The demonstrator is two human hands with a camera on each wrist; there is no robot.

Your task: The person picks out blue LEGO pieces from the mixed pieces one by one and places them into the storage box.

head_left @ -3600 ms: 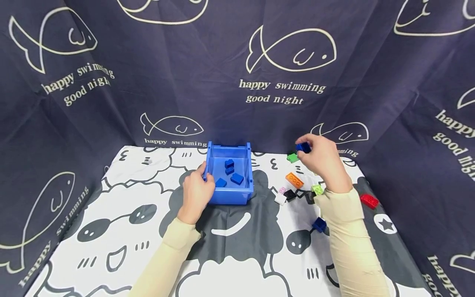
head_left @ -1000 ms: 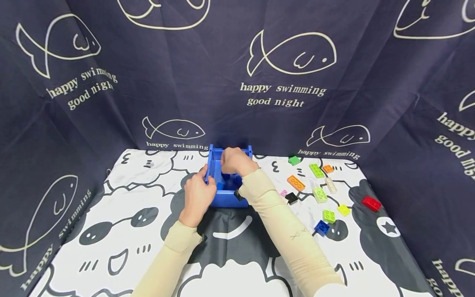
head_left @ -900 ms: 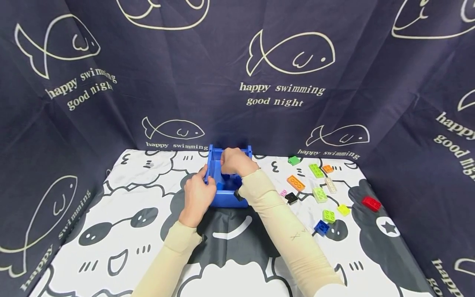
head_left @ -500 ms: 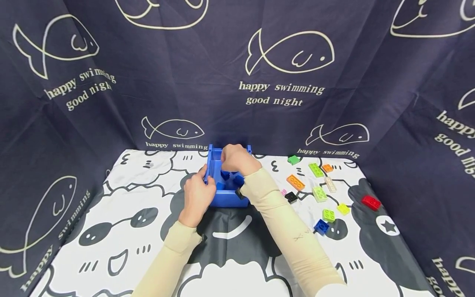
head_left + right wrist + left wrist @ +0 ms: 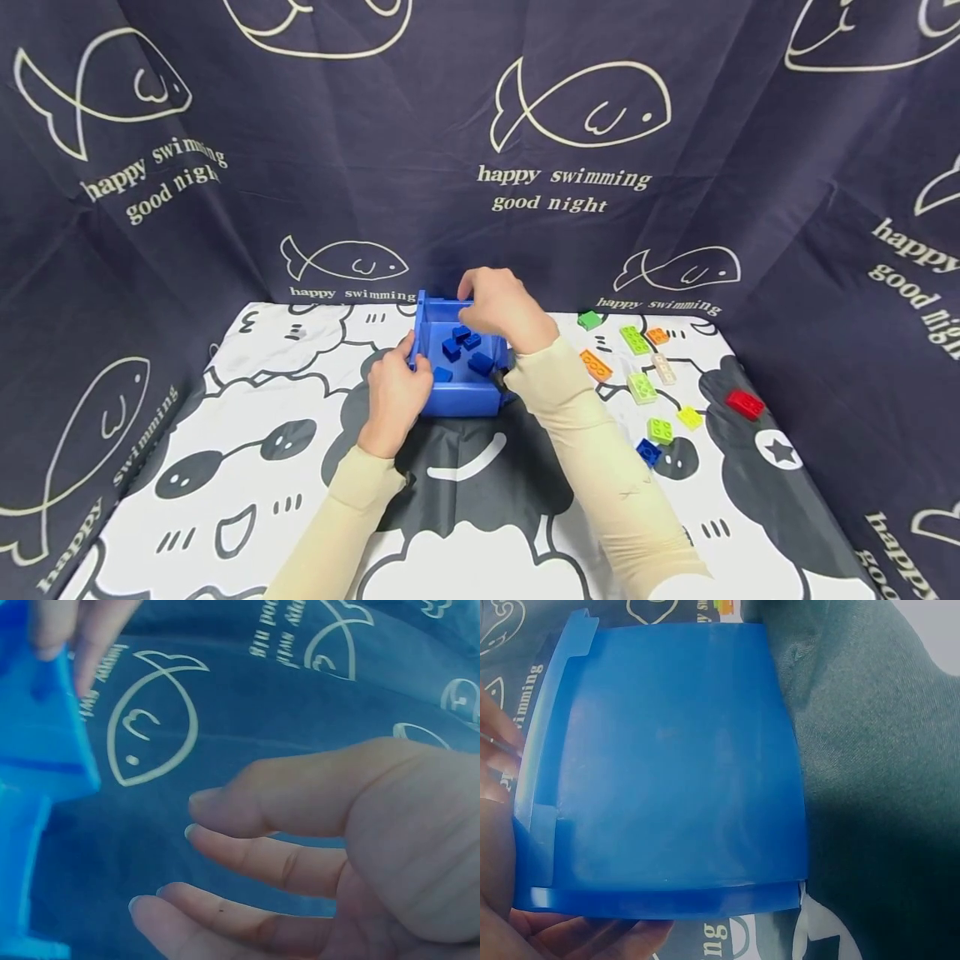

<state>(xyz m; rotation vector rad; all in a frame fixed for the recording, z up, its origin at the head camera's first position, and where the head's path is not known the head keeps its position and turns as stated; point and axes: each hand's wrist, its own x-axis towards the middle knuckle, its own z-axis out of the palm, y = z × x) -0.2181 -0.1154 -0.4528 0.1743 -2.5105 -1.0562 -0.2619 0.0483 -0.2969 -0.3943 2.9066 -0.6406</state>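
Note:
A blue plastic bin [image 5: 461, 402] stands on the patterned cloth, its front wall facing me. My left hand [image 5: 396, 392] grips its left side, thumb and fingers around the wall's edge; the left wrist view shows the bin's outer wall [image 5: 675, 757] close up. Inside lie several dark blue bricks [image 5: 452, 347], loosely grouped. Over the bin's back right part is my right hand [image 5: 504, 308], hiding that corner. In the right wrist view the right hand [image 5: 300, 847] has its fingers apart and slightly bent, with nothing between them.
To the right, loose bricks lie scattered: orange [image 5: 596, 365], green [image 5: 589, 320], lime [image 5: 660, 430], yellow [image 5: 690, 417], red [image 5: 746, 404] and a blue one [image 5: 648, 452]. A dark fish-print curtain [image 5: 450, 208] rises right behind the bin.
My right hand carried a blue brick from the right into the bin, let go of it there and has lifted. Another blue brick now lies inside. My left hand stays on the bin.

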